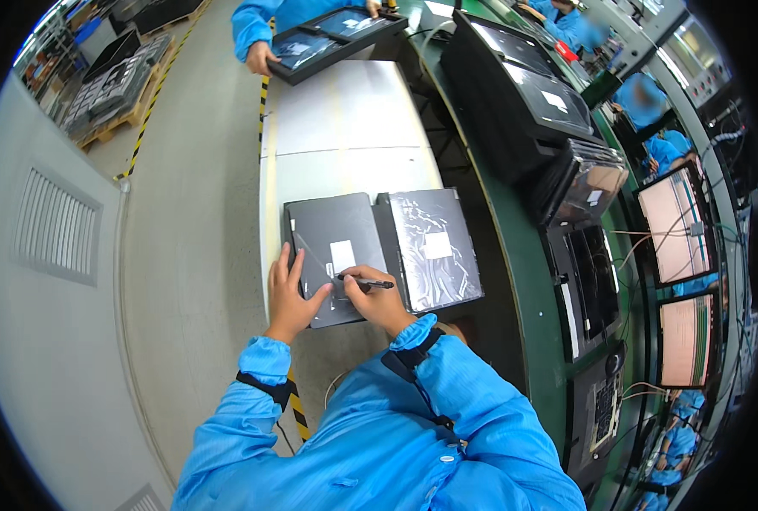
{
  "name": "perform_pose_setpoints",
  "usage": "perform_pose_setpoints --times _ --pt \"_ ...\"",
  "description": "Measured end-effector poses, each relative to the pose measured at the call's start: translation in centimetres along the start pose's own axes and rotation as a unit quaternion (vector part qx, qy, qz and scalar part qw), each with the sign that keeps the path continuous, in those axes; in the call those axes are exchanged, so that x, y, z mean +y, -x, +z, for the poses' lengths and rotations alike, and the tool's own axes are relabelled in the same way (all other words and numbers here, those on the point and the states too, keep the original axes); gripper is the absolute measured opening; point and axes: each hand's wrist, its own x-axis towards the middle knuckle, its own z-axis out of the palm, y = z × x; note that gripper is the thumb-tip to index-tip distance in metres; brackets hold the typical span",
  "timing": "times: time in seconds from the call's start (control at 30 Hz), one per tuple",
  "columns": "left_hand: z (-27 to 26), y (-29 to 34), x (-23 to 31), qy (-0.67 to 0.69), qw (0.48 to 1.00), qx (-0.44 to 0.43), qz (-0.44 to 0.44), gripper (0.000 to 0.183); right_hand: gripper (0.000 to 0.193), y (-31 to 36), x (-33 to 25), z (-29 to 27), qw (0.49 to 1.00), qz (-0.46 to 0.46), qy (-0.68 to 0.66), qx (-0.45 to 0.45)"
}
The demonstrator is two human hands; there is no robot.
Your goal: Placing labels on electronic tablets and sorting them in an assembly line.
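Two flat dark panels lie side by side on the white table (349, 170). My left hand (292, 298) rests with spread fingers on the lower left of the left panel (336, 223), which carries a white label (342, 254). In my right hand (379, 304) is a black pen (372, 282), its tip at the lower edge of that label. Clear shiny film covers the right panel (438, 272), and a white label (437, 245) sits on its middle. Black straps circle both my wrists over blue sleeves.
Across the table a person in blue (289, 13) holds a black tray (336, 38) of panels. On the green bench (515, 281) to the right stand black trays (524, 102), a keyboard (605, 409) and two monitors (675, 223). A grey vented wall (55, 226) is at left.
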Motion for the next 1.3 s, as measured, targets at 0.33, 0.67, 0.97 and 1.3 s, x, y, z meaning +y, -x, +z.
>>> perform_pose_setpoints --times 0.33,0.67,0.97,1.3 --pt "0.4 0.0 -0.4 -0.005 1.000 0.002 0.011 0.087 0.018 -0.3 1.2 0.9 0.999 0.003 0.033 0.000" --pt "0.2 1.2 9.0 -0.107 0.969 -0.062 0.215 0.098 0.019 9.7 -4.7 -16.5 0.962 -0.070 0.210 0.160" --pt "4.8 -2.2 12.2 -0.178 0.912 -0.208 0.305 0.065 0.041 32.8 -6.9 -31.9 0.755 0.334 0.517 0.225" --pt "8.1 -13.8 21.1 -0.197 0.957 -0.133 0.169 0.063 0.029 33.8 -4.9 -32.5 0.692 0.255 0.543 0.402"
